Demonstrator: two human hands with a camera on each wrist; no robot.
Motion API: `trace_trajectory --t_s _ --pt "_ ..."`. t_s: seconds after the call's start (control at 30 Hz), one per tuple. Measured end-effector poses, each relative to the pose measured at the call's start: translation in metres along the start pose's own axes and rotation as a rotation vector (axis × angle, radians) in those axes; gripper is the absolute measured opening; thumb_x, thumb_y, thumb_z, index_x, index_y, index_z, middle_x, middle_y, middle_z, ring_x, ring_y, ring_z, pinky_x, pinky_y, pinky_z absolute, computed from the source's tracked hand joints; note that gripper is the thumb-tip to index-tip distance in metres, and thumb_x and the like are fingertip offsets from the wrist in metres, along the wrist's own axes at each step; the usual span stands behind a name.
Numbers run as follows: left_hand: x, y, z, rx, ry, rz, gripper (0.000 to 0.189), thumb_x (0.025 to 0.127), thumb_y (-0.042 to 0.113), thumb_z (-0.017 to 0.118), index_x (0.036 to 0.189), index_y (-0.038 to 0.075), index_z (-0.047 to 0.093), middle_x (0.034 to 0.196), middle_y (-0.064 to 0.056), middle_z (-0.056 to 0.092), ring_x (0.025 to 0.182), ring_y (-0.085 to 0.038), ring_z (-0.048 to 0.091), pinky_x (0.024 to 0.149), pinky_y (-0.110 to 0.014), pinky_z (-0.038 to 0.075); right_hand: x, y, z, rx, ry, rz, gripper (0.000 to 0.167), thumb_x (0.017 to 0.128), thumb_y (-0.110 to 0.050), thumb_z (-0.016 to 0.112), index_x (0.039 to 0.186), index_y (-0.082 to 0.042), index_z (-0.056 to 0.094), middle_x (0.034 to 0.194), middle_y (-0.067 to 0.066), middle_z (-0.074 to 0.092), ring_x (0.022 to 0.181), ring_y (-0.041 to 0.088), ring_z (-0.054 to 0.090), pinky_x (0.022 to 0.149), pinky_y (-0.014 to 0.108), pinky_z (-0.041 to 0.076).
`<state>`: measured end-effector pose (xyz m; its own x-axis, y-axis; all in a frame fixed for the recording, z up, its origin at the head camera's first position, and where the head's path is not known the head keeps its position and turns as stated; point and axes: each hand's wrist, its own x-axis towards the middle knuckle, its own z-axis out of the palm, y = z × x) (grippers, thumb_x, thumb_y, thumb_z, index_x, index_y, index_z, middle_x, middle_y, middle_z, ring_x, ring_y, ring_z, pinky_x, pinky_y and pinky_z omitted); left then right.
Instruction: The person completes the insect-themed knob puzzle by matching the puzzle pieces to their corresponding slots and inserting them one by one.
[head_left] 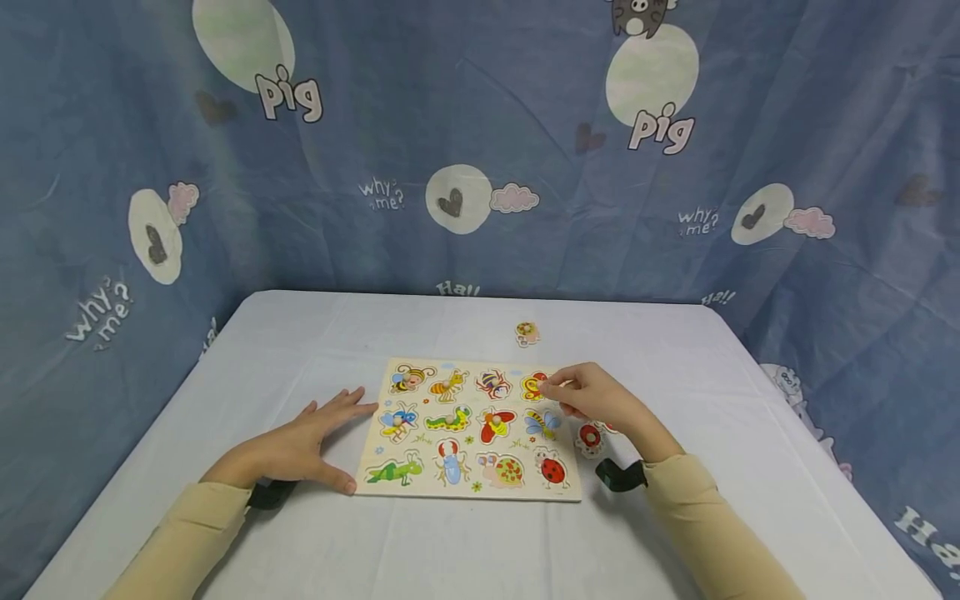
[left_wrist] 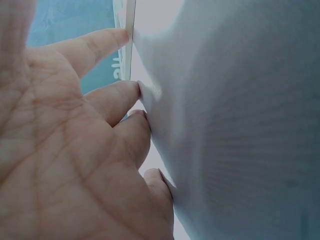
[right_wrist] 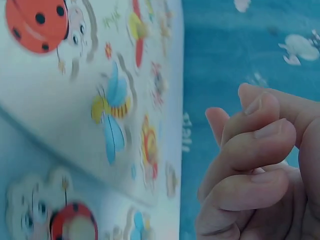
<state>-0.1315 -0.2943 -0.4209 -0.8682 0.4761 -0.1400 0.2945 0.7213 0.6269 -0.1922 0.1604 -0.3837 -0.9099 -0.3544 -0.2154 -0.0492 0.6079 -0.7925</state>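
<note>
A pale wooden puzzle board [head_left: 468,442] with colourful insect pictures lies flat on the white table. My left hand [head_left: 307,442] is spread beside it, a fingertip and the thumb at its left edge. Over the upper right corner hovers my right hand [head_left: 592,398], thumb and index fingertip close by the red-and-yellow butterfly [head_left: 533,387]. In the right wrist view the fingers [right_wrist: 257,150] are loosely bent with nothing seen between them, and the butterfly lies in its spot on the board. The board's ladybug [right_wrist: 37,25] and dragonfly [right_wrist: 112,107] pictures show clearly there.
A loose snail piece [head_left: 527,333] lies behind the board. To the board's right sits a loose ladybug piece [head_left: 590,438]; another piece with blue wings [right_wrist: 137,225] is near it, partly cut off. A blue printed curtain [head_left: 480,125] hangs behind the table.
</note>
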Motion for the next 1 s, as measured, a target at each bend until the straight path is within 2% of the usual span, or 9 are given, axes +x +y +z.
trace_trajectory --t_s 0.23,0.4,0.67,1.0 --pt "-0.001 0.002 -0.002 0.001 0.005 0.013 0.117 0.067 0.048 0.100 0.164 0.014 0.044 0.178 -0.026 0.016 0.164 -0.056 0.006 0.124 -0.083 -0.003 -0.014 0.016 -0.020 0.057 0.084 0.032 0.040 0.108 -0.032 0.066 0.131 0.000 0.069 0.061 -0.002 0.051 0.050 0.010 0.035 0.048 0.026 0.033" --pt "-0.001 0.001 -0.001 -0.006 0.002 0.010 0.117 0.067 0.046 0.100 0.164 0.014 0.044 0.179 -0.026 0.016 0.164 -0.056 0.005 0.124 -0.083 -0.003 -0.018 0.025 -0.024 0.080 0.133 0.057 0.038 0.109 -0.030 0.064 0.132 -0.001 0.069 0.062 0.002 0.054 0.049 0.011 0.038 0.050 0.027 0.034" --pt "-0.002 0.000 0.001 -0.004 0.000 0.006 0.117 0.068 0.047 0.100 0.165 0.016 0.043 0.179 -0.026 0.016 0.164 -0.055 0.005 0.124 -0.083 -0.003 -0.013 0.040 -0.025 0.108 0.181 0.079 0.034 0.108 -0.027 0.066 0.133 -0.005 0.069 0.062 0.002 0.055 0.050 0.014 0.039 0.050 0.028 0.035" --pt "-0.002 0.000 0.000 0.003 0.008 0.031 0.117 0.068 0.049 0.099 0.165 0.015 0.044 0.178 -0.027 0.016 0.164 -0.056 0.006 0.124 -0.084 -0.002 -0.001 0.053 -0.028 0.063 0.204 0.085 0.034 0.106 -0.026 0.069 0.133 -0.005 0.071 0.061 0.002 0.057 0.050 0.012 0.040 0.048 0.025 0.034"
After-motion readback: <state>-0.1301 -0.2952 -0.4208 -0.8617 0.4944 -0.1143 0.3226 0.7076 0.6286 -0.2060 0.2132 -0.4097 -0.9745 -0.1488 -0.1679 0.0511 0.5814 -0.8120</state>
